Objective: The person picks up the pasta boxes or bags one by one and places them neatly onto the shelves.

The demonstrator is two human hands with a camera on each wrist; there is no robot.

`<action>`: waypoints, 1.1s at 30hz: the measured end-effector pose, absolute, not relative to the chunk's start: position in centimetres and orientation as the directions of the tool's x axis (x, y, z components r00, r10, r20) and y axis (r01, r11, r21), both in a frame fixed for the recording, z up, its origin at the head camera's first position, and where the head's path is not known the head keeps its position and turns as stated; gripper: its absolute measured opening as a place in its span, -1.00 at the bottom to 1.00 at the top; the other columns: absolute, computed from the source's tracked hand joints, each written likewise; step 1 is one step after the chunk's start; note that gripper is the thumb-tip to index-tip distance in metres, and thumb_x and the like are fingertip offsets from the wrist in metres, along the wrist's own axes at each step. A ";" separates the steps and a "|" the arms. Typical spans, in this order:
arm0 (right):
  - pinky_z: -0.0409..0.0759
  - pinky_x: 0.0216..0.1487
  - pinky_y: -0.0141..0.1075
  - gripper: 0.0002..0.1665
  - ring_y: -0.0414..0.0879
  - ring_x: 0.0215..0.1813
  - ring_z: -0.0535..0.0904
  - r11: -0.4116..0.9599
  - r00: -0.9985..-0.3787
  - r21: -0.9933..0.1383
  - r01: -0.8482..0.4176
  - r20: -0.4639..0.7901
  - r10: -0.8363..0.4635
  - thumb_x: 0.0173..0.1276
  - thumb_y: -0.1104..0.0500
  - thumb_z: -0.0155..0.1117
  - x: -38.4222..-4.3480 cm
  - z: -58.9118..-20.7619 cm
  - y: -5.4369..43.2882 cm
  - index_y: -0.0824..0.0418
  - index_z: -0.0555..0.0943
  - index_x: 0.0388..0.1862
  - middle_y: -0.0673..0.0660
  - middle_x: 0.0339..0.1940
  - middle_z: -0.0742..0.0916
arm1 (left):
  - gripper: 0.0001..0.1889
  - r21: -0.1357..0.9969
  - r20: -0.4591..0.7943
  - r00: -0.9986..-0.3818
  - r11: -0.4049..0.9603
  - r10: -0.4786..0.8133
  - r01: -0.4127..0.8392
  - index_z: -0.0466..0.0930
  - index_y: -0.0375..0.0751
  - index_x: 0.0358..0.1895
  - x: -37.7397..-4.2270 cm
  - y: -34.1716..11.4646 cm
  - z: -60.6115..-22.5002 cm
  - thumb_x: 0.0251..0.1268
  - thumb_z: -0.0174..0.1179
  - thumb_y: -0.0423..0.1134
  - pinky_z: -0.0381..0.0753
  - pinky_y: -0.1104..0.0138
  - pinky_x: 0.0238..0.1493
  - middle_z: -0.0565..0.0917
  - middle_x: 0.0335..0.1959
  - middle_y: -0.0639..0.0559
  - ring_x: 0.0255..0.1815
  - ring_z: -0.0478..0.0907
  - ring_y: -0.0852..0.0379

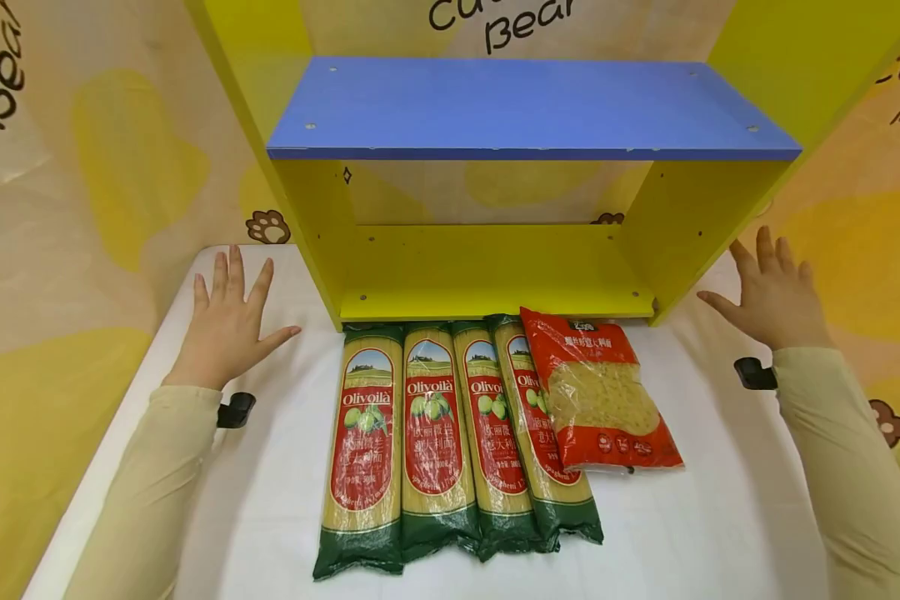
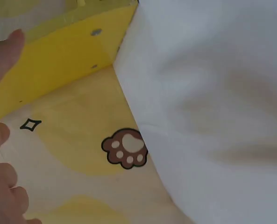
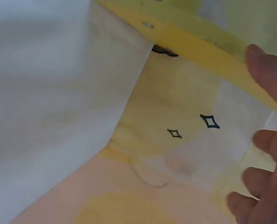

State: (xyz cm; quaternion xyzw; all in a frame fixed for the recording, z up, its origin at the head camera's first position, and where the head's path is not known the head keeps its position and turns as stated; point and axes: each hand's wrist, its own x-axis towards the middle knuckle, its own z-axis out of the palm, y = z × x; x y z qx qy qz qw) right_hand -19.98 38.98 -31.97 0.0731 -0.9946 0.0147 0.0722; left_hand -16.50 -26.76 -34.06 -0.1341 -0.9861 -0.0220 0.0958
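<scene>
The left hand [image 1: 228, 329] is spread near the left edge of the white table [image 1: 270, 508], and its fingers are straight and released. The right hand [image 1: 780, 296] is also spread, with released fingers, beside the right side of the yellow shelf unit [image 1: 495, 271]. Four spaghetti packets [image 1: 433, 450] lie side by side on the table, just before the lower front edge of the unit; the red pasta bag [image 1: 607, 400] lies at their right. White table surface shows between each hand and these packages, so both hands are well apart from them. Above the lower compartment runs the blue board [image 1: 532, 108].

The red bag covers part of the rightmost packet, and the packets partly overlap. The top of the unit is cut off. Whether the right fingertips touch its side, I cannot tell. Both wrist views show only parts of the hands, and the packages are outside them.
</scene>
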 end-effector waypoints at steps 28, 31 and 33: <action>0.52 -0.21 0.16 -0.48 0.29 -0.18 0.57 0.915 -0.983 -0.362 -0.178 0.099 -0.152 0.39 0.01 0.15 -13.9 -36.6 34.2 0.49 0.52 -0.01 0.46 -0.15 0.64 | -0.46 0.921 0.338 -0.934 0.242 -0.113 0.304 0.19 -0.42 0.34 -19.0 -20.2 -32.6 0.35 0.10 -0.36 0.32 0.28 0.30 0.31 0.32 -0.20 0.36 0.25 -0.03; 0.53 -0.19 0.10 -0.50 0.25 -0.17 0.58 0.883 -0.988 -0.445 -0.151 0.034 -0.151 0.41 -0.01 0.12 -13.6 -37.1 33.5 0.46 0.53 -0.03 0.41 -0.18 0.67 | -0.45 0.922 0.351 -0.928 0.217 -0.125 0.320 0.20 -0.42 0.34 -19.4 -19.8 -32.3 0.32 0.12 -0.39 0.31 0.29 0.31 0.33 0.31 -0.22 0.37 0.25 -0.01; 0.55 -0.19 0.02 -0.49 0.21 -0.17 0.59 0.864 -0.988 -0.489 -0.119 -0.026 -0.151 0.43 -0.04 0.09 -13.5 -37.4 33.3 0.43 0.54 -0.04 0.36 -0.19 0.68 | -0.44 0.917 0.361 -0.923 0.231 -0.135 0.325 0.20 -0.42 0.34 -19.6 -19.7 -32.1 0.31 0.13 -0.40 0.31 0.30 0.30 0.34 0.32 -0.23 0.36 0.26 -0.01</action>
